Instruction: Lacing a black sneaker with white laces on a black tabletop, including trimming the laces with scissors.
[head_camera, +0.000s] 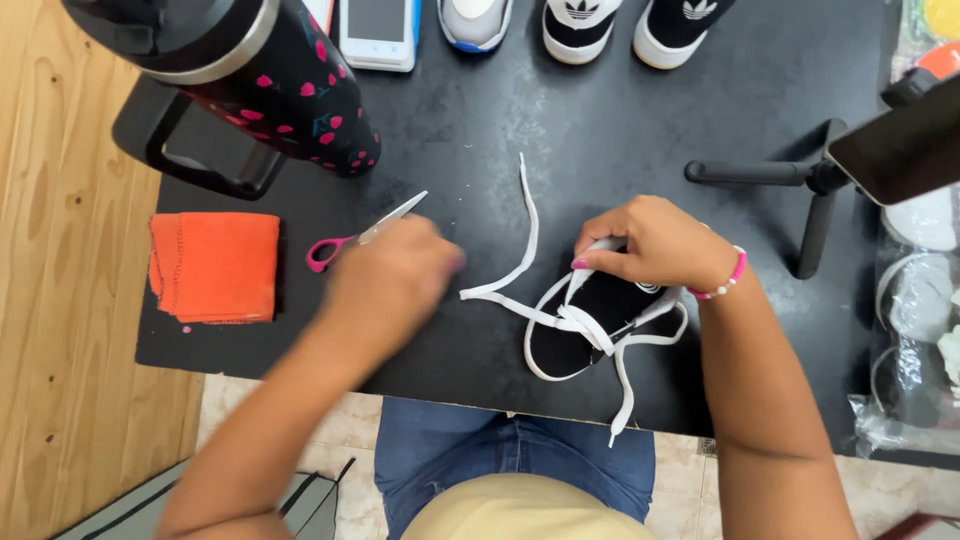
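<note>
I see the small black shoe (590, 320) at centre frame on the worktop (620, 140). My right hand (650, 245) pinches its white lace (520, 255), which is soft, limp and best gripped near the tip. My left hand (395, 275) is blurred, its grip unclear, hiding part of the scissors (345, 243).

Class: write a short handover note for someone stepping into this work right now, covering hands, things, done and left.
Left hand: blurred, closed at the white flat lace, beside the pink-handled scissors.
Right hand: pinching the top of the small black shoe with white sole.
Shoe lies on the black tabletop, lace partly threaded.
Left: both lace ends hang loose, untied.
</note>
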